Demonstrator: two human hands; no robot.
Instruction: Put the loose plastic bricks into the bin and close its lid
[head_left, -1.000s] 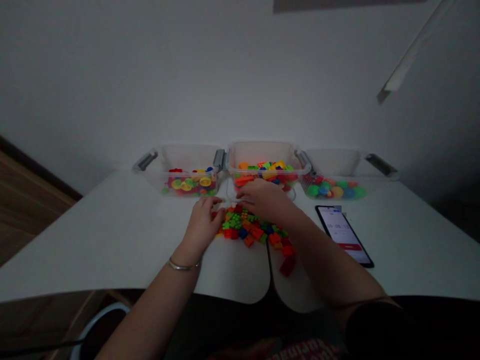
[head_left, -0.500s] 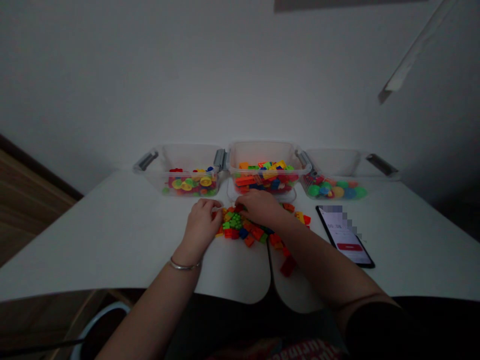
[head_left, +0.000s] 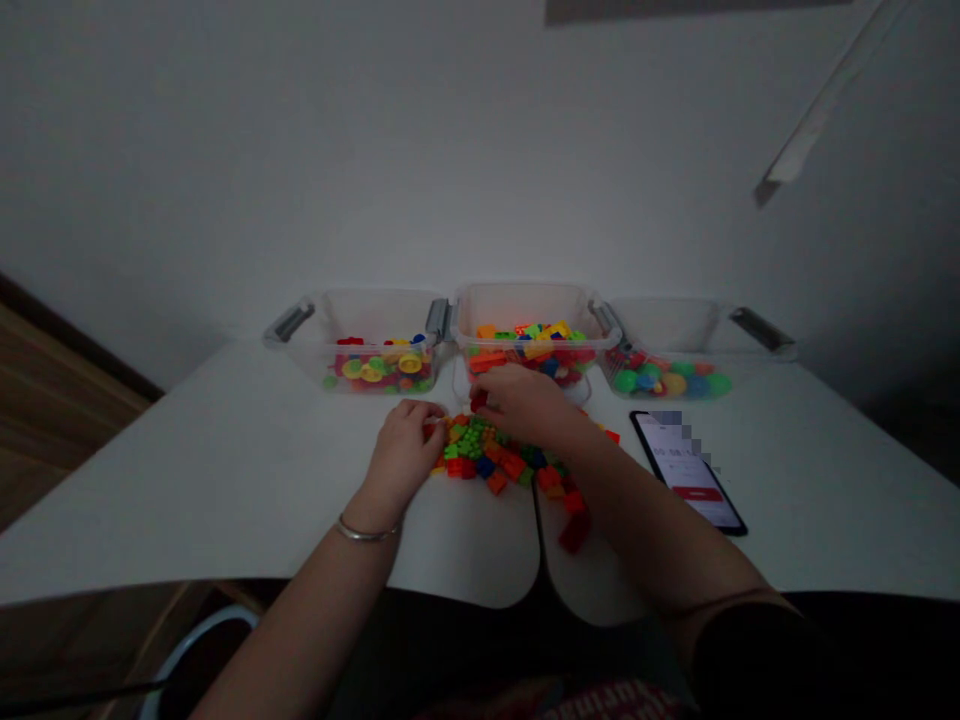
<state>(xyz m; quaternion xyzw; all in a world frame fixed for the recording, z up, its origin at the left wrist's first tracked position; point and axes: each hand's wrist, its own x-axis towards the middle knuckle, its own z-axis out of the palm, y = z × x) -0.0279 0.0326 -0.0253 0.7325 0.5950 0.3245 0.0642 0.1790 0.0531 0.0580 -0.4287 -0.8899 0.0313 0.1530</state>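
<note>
A pile of colourful toy building blocks (head_left: 491, 465), mostly orange, red and green, lies on the white table. My right hand (head_left: 517, 400) is just above the back of the pile, with a small red block (head_left: 478, 401) pinched between thumb and fingers. At the pile's left edge rests my left hand (head_left: 405, 440), its fingers curled inward against the blocks. Whatever they may hold is hidden. Behind my right hand stands a clear plastic box (head_left: 529, 300) of mixed blocks.
To the left, another clear box (head_left: 375, 305) holds colourful pieces with yellow round ones. A third box (head_left: 667, 315) at the right contains round green, blue and orange pieces. A phone (head_left: 686, 475) lies right of my right forearm. A seam (head_left: 538, 530) splits the table's front edge.
My right hand has risen slightly from the pile towards the middle box, bringing the red block with it. My left hand has stayed almost still.
</note>
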